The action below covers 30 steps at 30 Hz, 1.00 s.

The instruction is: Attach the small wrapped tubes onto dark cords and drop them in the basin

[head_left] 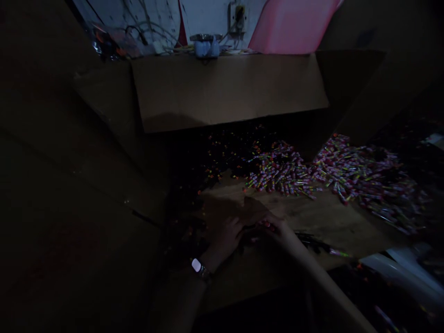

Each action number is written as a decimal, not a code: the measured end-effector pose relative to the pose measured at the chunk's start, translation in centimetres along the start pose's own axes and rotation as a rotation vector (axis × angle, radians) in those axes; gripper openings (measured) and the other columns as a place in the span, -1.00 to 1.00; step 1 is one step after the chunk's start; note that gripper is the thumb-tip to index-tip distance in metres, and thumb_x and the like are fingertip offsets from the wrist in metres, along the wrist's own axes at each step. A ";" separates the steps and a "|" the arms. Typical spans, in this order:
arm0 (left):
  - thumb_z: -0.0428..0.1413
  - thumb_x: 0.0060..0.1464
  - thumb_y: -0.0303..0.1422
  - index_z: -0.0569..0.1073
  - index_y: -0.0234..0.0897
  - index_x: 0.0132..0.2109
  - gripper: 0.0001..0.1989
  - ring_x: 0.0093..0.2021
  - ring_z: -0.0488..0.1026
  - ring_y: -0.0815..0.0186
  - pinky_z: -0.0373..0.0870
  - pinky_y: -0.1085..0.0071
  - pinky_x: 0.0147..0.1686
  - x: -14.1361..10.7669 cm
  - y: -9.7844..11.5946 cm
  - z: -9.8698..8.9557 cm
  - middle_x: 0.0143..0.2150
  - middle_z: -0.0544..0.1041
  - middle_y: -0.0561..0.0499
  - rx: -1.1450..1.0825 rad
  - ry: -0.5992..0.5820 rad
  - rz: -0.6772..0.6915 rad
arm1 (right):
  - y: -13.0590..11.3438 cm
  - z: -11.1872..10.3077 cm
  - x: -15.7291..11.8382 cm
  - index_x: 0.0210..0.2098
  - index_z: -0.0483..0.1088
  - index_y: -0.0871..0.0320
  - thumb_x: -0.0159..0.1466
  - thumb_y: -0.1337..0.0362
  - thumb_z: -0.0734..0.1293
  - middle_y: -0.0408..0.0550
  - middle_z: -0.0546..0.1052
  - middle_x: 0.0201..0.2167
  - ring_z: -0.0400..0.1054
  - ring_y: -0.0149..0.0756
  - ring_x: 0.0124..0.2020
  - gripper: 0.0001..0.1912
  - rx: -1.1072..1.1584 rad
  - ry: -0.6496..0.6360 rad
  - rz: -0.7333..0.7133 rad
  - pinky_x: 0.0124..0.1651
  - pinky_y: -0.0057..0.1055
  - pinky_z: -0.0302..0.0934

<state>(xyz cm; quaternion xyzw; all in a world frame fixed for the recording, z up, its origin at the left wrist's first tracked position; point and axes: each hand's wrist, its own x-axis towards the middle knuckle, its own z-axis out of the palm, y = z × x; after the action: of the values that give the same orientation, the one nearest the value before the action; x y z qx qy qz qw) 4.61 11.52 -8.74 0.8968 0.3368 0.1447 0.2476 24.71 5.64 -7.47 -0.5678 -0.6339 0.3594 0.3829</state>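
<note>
The view is very dark. My left hand, with a lit watch on its wrist, is low over the wooden table. Its fingers look closed near a thin dark piece that spans toward the other hand; what they grip is hard to make out. Just to the right, my right hand curls around several small red-ended pieces. Beyond it lies a heap of small tubes in pink, white and yellow-green wrapping. Dark slim sticks rest beside my right forearm.
An open cardboard box flap stands behind the table. Small dark pieces with orange and yellow bits are strewn below it. A second heap of wrapped tubes spreads right. A pink bin and a wall socket are at the back.
</note>
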 end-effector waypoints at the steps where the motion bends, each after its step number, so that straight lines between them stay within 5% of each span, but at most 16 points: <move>1: -0.01 0.18 -0.43 0.43 -0.23 -0.04 -0.78 -0.13 0.32 0.23 0.30 0.26 -0.10 0.0 0.0 0.0 -0.18 0.43 -0.04 0.000 -0.002 0.007 | 0.1 -0.1 0.0 -0.28 0.43 0.15 0.22 0.26 0.24 -0.03 0.52 -0.31 0.38 -0.22 -0.23 -0.84 -0.029 -0.013 -0.020 -0.15 -0.37 0.21; 14: -0.03 0.17 -0.47 0.41 -0.22 0.01 -0.71 -0.11 0.33 0.27 0.31 0.32 -0.09 -0.3 0.1 -0.5 -0.16 0.43 -0.04 0.017 0.052 0.032 | 1.2 0.8 -0.1 -0.21 0.46 0.13 0.24 0.27 0.25 -0.03 0.54 -0.20 0.41 -0.23 -0.15 -0.82 -0.148 0.010 -0.076 -0.07 -0.35 0.24; 20: 0.10 0.10 -0.20 0.21 -0.10 0.22 -0.46 0.12 0.23 0.08 0.19 0.07 0.09 -2.2 0.9 -0.2 0.16 0.32 -0.09 0.241 -0.002 0.041 | 1.3 -2.2 -2.8 -0.08 0.41 0.14 0.30 0.20 0.16 0.10 0.43 -0.08 0.39 -0.18 -0.15 -0.71 -0.406 0.256 0.143 -0.11 -0.33 0.21; 25: 0.09 0.11 -0.22 0.21 -0.26 0.23 -0.43 0.26 0.08 -0.07 0.08 -0.06 0.16 -2.7 4.1 3.4 0.27 0.19 -0.23 0.425 0.030 -0.034 | 2.7 -5.7 -8.6 -0.08 0.38 0.16 0.26 0.25 0.17 0.09 0.50 -0.27 0.43 -0.17 -0.37 -0.71 -0.573 0.345 0.392 -0.36 -0.37 0.16; 30: -0.04 0.14 -0.02 0.14 -0.24 0.27 -0.35 0.31 -0.04 -0.10 -0.08 -0.22 0.19 -0.4 11.4 10.2 0.30 0.13 -0.24 0.305 0.010 0.169 | 4.7 -8.3 -15.3 -0.25 0.40 0.16 0.25 0.18 0.12 0.05 0.56 -0.41 0.46 -0.12 -0.38 -0.72 -0.631 0.339 0.535 -0.40 -0.38 0.18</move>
<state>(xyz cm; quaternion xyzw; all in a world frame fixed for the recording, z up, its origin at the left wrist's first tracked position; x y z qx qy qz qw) 14.78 0.32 -11.16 0.9484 0.2796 0.1165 0.0939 35.17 -8.91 -9.10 -0.8517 -0.4714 0.1368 0.1832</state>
